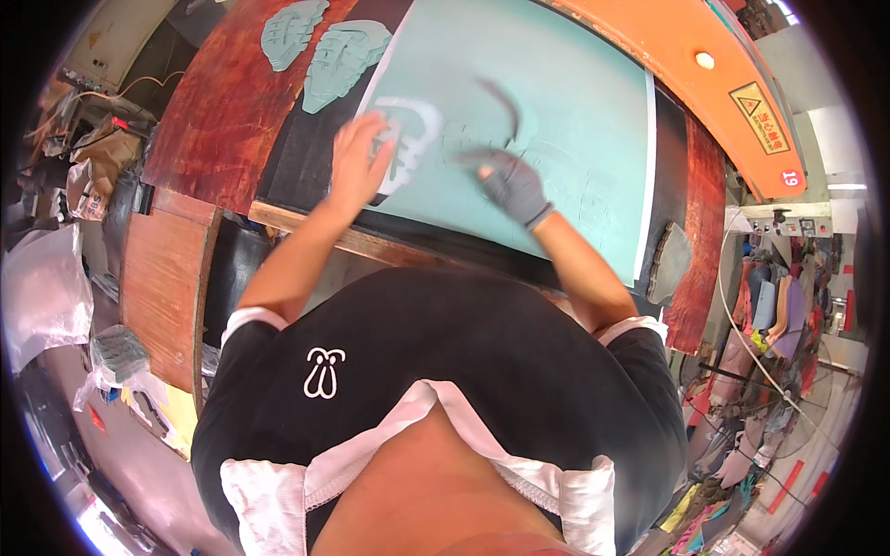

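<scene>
A teal sheet (593, 111) with a white edge lies on the black bed in front of me. My right hand (517, 190), in a grey glove, is closed on a dark, curved-edged cutting die (505, 107) over the sheet's middle; motion smears its outline. My left hand (360, 165) is bare, its fingers apart, at the sheet's left edge beside a white-looking cut-out shape (419, 130). Faint cut lines mark the sheet around the die. At the far left rest two stacks of teal cut pieces (343, 60) (292, 32).
An orange machine beam (681, 83) spans the far right side. Red-stained boards (218, 120) flank the bed, and a grey-green stack (669, 264) sits at its right edge. A wooden panel (167, 287) stands at left. Coloured scraps (774, 306) are heaped at right.
</scene>
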The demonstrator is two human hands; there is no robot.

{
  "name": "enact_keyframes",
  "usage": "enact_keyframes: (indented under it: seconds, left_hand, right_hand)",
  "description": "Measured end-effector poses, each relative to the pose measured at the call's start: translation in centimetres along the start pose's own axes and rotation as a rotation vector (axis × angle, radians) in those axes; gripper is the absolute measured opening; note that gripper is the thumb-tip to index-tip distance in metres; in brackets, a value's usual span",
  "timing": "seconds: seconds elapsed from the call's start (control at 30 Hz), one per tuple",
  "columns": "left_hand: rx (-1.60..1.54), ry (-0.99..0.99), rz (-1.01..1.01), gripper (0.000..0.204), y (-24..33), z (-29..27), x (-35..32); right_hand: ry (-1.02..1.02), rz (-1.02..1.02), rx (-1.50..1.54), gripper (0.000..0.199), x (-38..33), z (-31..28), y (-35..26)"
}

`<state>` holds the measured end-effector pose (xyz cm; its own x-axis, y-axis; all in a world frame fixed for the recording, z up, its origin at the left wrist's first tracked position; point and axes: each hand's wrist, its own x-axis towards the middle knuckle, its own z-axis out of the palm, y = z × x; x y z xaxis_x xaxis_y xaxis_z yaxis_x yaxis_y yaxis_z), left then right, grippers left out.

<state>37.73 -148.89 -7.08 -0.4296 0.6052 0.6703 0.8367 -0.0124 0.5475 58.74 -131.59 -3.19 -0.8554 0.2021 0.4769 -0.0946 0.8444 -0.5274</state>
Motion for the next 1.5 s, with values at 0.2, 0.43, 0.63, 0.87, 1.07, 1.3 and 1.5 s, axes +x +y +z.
enact_keyframes:
  seconds: [0.2,0.43,0.63,0.87,1.07,1.3,1.5]
  left_hand:
    - [-1.543,-0.555,-1.664,0.035,7.6,-1.8,-9.3]
    - [-1.637,-0.366,-1.292,0.038,8.1,5.7,-7.2]
    - [-1.247,-0.386,-0.869,0.045,8.7,6.2,-6.0]
    - [-0.956,-0.405,-0.828,0.038,7.5,5.5,-7.4]
    - [-1.041,-0.402,-0.913,0.033,7.0,5.4,-7.6]
    - [-0.982,-0.432,-0.950,0.032,7.5,4.9,-7.9]
    - [-1.376,-0.343,-1.172,0.035,8.0,4.4,-7.8]
  right_hand:
    - [0.160,0.227,0.028,0.028,-2.2,2.1,0.3]
    - [-0.059,-0.058,-0.072,0.030,-3.0,3.0,-1.0]
    - [-0.061,0.196,0.177,0.041,-3.1,2.2,-0.8]
    - [0.353,0.958,0.524,0.053,2.8,-1.2,6.4]
    - [0.628,0.944,0.495,0.049,9.7,-7.6,13.4]
    - [0.383,0.884,-0.485,0.024,15.8,-14.7,15.7]
    - [0.704,0.539,0.064,0.040,13.3,-21.8,10.9]
